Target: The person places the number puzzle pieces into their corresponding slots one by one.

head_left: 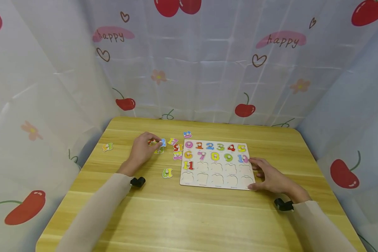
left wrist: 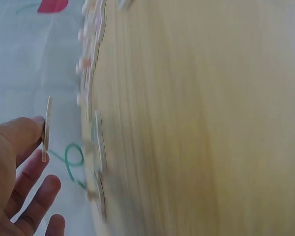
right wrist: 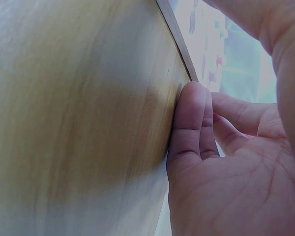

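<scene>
My left hand (head_left: 144, 148) is over the left part of the table, close to a group of number pieces. Thumb and forefinger pinch a thin wooden number puzzle piece (left wrist: 47, 123), edge-on in the left wrist view; its number is hidden there. A blue number piece (head_left: 163, 142) shows right at the fingertips in the head view. My right hand (head_left: 272, 178) rests at the right edge of a number puzzle board (head_left: 220, 186), thumb at its near corner and fingers against its side. Pieces 0 to 11 sit in the board's upper slots; the lower outlined slots are bare.
Loose pieces lie left of the board: a pink-yellow 17 (head_left: 173, 141), a red 15 (head_left: 177, 147), a yellow-pink 11-like piece (head_left: 177, 156) and a green-yellow 19 (head_left: 167, 173). Another piece (head_left: 187, 134) lies behind the board, one (head_left: 107, 147) far left. A printed curtain (head_left: 201, 94) surrounds the wooden table (head_left: 189, 217).
</scene>
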{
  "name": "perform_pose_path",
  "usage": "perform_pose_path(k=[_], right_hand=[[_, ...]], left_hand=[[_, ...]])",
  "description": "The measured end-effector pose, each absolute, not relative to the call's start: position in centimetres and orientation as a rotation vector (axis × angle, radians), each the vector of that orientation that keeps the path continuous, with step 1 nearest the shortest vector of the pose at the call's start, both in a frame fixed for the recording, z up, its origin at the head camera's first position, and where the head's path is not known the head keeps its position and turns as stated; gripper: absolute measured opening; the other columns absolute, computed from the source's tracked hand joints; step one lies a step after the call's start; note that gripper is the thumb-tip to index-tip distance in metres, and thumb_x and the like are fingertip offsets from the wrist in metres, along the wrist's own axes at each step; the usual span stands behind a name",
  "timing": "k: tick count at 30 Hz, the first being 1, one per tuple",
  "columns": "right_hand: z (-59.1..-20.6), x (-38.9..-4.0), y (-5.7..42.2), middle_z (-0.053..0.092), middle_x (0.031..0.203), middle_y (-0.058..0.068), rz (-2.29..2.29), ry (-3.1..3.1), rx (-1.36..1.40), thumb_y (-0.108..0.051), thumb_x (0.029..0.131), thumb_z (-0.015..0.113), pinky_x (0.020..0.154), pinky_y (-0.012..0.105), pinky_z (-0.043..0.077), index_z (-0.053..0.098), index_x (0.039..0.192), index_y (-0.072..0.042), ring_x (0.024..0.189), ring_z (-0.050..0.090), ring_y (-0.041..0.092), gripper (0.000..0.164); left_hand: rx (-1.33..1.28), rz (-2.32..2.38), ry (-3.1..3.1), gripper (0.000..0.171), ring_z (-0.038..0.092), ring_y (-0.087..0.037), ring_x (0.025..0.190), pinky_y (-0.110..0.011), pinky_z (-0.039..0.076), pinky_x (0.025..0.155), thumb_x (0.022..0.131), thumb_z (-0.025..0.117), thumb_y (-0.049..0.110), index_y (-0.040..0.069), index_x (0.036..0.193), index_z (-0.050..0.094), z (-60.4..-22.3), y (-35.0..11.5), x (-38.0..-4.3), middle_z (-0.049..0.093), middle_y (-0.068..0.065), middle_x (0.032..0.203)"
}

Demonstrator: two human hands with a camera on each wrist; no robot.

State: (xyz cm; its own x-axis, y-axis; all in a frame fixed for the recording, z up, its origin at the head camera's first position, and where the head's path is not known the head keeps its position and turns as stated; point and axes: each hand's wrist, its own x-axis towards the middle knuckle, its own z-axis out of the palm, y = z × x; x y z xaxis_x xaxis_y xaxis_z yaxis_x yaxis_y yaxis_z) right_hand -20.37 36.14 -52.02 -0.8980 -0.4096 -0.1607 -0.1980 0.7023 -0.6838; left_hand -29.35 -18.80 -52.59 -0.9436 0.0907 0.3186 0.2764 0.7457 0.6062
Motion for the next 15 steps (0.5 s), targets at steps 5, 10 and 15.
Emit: perform_pose_path(k=[5,10,15], right_hand=[[-52.1,-20.4,36.2,0.04,0.174,0.031,-0.994,2.612,-0.483,-0.031,0.092,0.103,0.121,0.058,0.058,0.036,0.177,0.004,0.15,0.06,0.049,0.114],[-52.1,-20.4,36.1,0.039,0.175,0.031,-0.996,2.607,-0.483,-0.031,0.092,0.103,0.121,0.058,0.058,0.036,0.178,0.004,0.151,0.06,0.049,0.115],[-52.1,-20.4,36.1,0.04,0.174,0.031,-1.003,2.603,-0.478,-0.03,0.092,0.103,0.121,0.058,0.058,0.035,0.178,0.004,0.151,0.06,0.05,0.115]], left_hand=[[-0.421,-1.0,-2.696,0.016,0.076,-0.034,0.118,-0.053,0.062,0.108,0.104,0.092,0.022,0.01,0.113,0.087,-52.2,-15.9,-27.8,0.082,-0.01,0.123],[-0.57,-1.024,-2.7,0.013,0.075,-0.032,0.119,-0.055,0.061,0.111,0.102,0.093,0.02,0.012,0.11,0.087,-51.8,-13.0,-26.6,0.081,-0.007,0.117],[-0.708,-1.049,-2.691,0.01,0.077,-0.03,0.106,-0.05,0.064,0.112,0.101,0.094,0.019,0.014,0.105,0.087,-52.1,-10.3,-25.9,0.083,-0.004,0.11]])
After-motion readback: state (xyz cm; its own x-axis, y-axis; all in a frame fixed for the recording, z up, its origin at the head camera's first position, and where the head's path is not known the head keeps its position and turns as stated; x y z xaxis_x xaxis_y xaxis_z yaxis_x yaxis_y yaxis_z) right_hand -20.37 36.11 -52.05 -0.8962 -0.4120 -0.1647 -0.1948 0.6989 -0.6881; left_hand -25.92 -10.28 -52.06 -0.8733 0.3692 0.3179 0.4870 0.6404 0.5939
